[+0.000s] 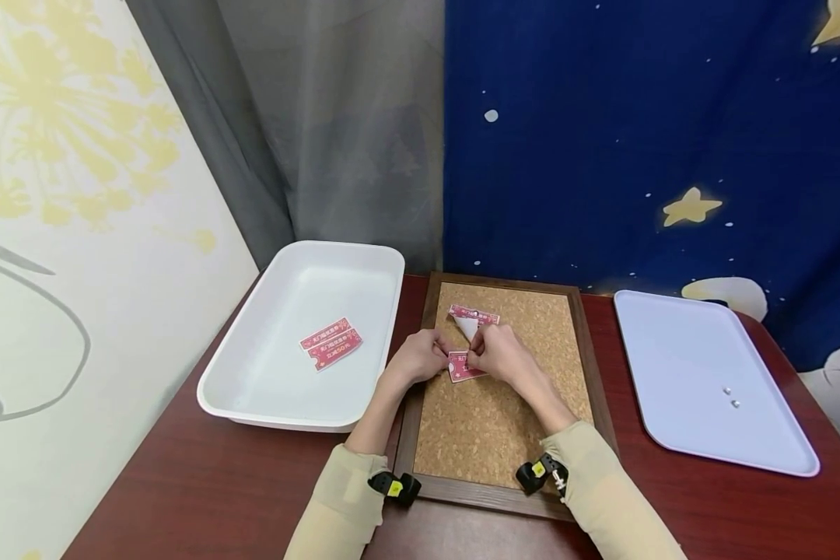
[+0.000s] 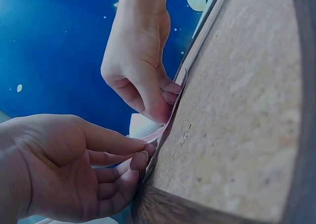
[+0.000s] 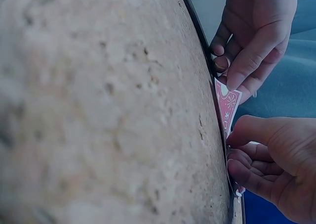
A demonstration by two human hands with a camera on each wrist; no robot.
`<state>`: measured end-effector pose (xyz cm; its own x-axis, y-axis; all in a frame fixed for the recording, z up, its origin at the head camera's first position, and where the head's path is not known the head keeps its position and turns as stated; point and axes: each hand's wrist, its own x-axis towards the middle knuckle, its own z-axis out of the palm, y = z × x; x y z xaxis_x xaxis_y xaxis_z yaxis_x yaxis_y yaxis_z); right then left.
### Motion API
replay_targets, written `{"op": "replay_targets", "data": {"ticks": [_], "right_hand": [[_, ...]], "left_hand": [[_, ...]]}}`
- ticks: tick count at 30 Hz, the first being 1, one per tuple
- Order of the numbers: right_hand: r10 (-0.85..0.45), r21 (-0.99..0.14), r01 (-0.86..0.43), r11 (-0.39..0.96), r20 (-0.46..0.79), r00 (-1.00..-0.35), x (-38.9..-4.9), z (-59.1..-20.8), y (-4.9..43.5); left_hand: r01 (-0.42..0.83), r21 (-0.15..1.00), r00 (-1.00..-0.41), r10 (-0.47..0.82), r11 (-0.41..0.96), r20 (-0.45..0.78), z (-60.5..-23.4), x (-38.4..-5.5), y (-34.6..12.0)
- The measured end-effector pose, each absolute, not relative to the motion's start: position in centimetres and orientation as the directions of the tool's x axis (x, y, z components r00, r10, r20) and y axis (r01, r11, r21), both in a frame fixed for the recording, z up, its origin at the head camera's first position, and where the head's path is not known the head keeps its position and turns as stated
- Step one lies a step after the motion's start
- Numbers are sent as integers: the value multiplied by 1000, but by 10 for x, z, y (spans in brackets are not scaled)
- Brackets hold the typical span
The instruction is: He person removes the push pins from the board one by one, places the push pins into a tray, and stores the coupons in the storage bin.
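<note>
Corkboard (image 1: 504,435) with brown wooden frame is found flat on a dark red tabletop (image 1: 203,498). A red-and-white printed coupon, the lower coupon (image 1: 462,374), is located on the left part of the corkboard, and its left end is pinched between the thumb and fingers of the left hand (image 1: 418,356). In the right wrist view its corner is seen raised off the cork. The thumb and fingers of the right hand (image 1: 502,354) are drawn together against its face; a small dark item (image 3: 228,146) is noted between them, too small to be identified. The two hands are held close beside each other. Above the lower coupon, on the same corkboard, an upper coupon (image 1: 486,317) is marked by a dark dot near its top edge, with white paper folded over at its left. Left of the corkboard, two matching coupons (image 1: 334,354) are contained in a deep white tub (image 1: 308,307). Right of the corkboard, two tiny whitish items (image 1: 736,404) are borne by a shallow pale tray (image 1: 693,358).
</note>
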<state>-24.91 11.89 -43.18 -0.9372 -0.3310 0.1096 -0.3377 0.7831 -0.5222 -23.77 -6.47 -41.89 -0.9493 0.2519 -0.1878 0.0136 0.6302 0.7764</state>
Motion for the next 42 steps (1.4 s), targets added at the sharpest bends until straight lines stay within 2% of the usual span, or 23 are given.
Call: {"op": "replay_targets", "data": {"ticks": [28, 35, 42], "right_hand": [[-336, -552, -370, 747, 167, -927, -242, -425, 132], [-307, -609, -354, 710, 184, -934, -237, -416, 140], [-282, -618, -362, 698, 227, -932, -231, -411, 152]], "left_hand": [[-23, 773, -958, 206, 634, -197, -418, -234, -62], [18, 771, -962, 222, 636, -161, -415, -234, -66], [38, 768, -965, 223, 640, -139, -409, -233, -69]]}}
